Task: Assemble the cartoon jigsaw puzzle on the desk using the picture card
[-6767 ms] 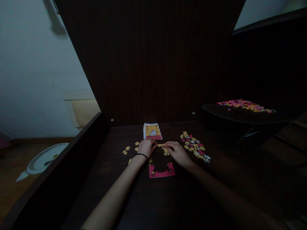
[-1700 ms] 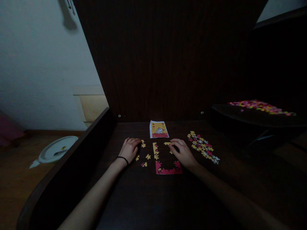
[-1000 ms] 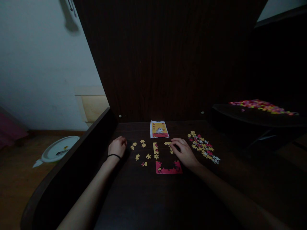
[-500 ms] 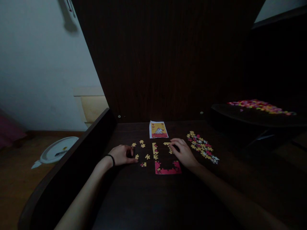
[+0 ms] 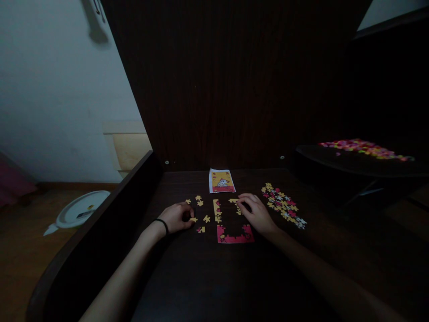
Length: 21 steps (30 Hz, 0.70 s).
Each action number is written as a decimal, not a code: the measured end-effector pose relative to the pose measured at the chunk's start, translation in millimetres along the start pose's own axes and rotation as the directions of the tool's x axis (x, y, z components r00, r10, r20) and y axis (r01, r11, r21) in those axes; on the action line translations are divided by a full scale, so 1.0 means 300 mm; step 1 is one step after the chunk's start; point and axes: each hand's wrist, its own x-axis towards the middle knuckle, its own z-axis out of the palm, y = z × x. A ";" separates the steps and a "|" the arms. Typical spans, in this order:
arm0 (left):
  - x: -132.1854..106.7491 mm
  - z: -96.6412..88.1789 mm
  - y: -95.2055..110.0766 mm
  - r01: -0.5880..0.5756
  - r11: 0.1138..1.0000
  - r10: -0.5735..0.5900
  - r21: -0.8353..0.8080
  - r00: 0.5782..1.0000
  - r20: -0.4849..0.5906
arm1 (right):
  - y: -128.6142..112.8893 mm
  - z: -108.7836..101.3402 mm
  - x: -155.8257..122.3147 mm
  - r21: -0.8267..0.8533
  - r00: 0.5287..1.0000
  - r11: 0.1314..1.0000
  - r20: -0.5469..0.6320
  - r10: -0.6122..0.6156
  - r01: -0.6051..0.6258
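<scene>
My left hand (image 5: 179,218) has its thumb and fingertips closed on a yellow puzzle piece (image 5: 193,219), low at the table surface. Loose yellow pieces lie around it, one red-and-yellow piece (image 5: 201,230) among them. My right hand (image 5: 256,213) is curled, thumb and fingertips together at the right edge of a yellow corner section (image 5: 233,201); its fingers partly cover that section. Left of this stands a joined yellow strip (image 5: 216,208). Nearer me is a joined red bottom section (image 5: 236,239), its middle open.
A printed picture card (image 5: 222,181) lies behind the puzzle sections. To the right spreads a pile of mixed pieces (image 5: 283,205). A raised side board (image 5: 100,228) edges the table at left, a tall dark panel (image 5: 228,89) at the back. Colourful bits (image 5: 365,148) cover a side surface.
My left hand has moved slightly right and its thumb and fingers have closed on the yellow puzzle piece. My right hand has stayed in place.
</scene>
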 end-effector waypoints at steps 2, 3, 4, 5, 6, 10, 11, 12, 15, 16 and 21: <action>0.004 0.003 -0.010 -0.036 0.999 0.036 -0.027 0.999 0.003 | 0.001 -0.001 0.001 0.000 1.000 1.000 0.002 0.002 -0.002; 0.006 0.004 -0.013 -0.053 0.998 0.053 -0.035 0.999 -0.001 | 0.001 -0.002 0.001 0.001 1.000 1.000 0.005 0.005 -0.005; 0.007 0.005 -0.014 -0.072 0.997 0.072 -0.039 0.997 -0.008 | 0.000 -0.003 0.001 0.002 1.000 1.000 0.009 0.009 -0.009; 0.009 0.006 -0.014 -0.092 0.995 0.092 -0.043 0.996 -0.014 | 0.000 -0.003 0.001 0.003 1.000 1.000 0.012 0.014 -0.014; 0.010 0.007 -0.013 -0.108 0.993 0.107 -0.046 0.994 -0.017 | -0.001 -0.004 0.002 0.002 1.000 1.000 0.017 0.020 -0.020; 0.010 0.010 -0.012 -0.082 0.995 0.082 -0.051 0.997 -0.004 | -0.004 -0.006 0.001 -0.007 0.999 0.999 0.037 0.036 -0.036; 0.010 0.011 -0.013 -0.064 0.997 0.064 -0.053 0.998 0.000 | -0.004 -0.006 0.001 -0.008 0.998 0.999 0.041 0.038 -0.037; 0.010 0.012 -0.014 -0.050 0.997 0.051 -0.057 0.999 0.004 | -0.004 -0.006 0.001 -0.009 0.998 0.999 0.043 0.039 -0.039; 0.011 0.013 -0.019 -0.044 0.995 0.045 -0.089 0.999 0.008 | -0.003 -0.004 0.001 -0.008 0.998 0.999 0.039 0.042 -0.042; 0.011 0.013 -0.019 -0.048 0.994 0.049 -0.100 0.999 0.006 | -0.002 -0.004 0.001 -0.008 0.998 0.999 0.036 0.043 -0.043; 0.010 0.009 -0.018 -0.072 0.991 0.070 -0.113 0.997 -0.019 | -0.004 -0.004 0.001 -0.008 0.999 0.999 0.034 0.042 -0.042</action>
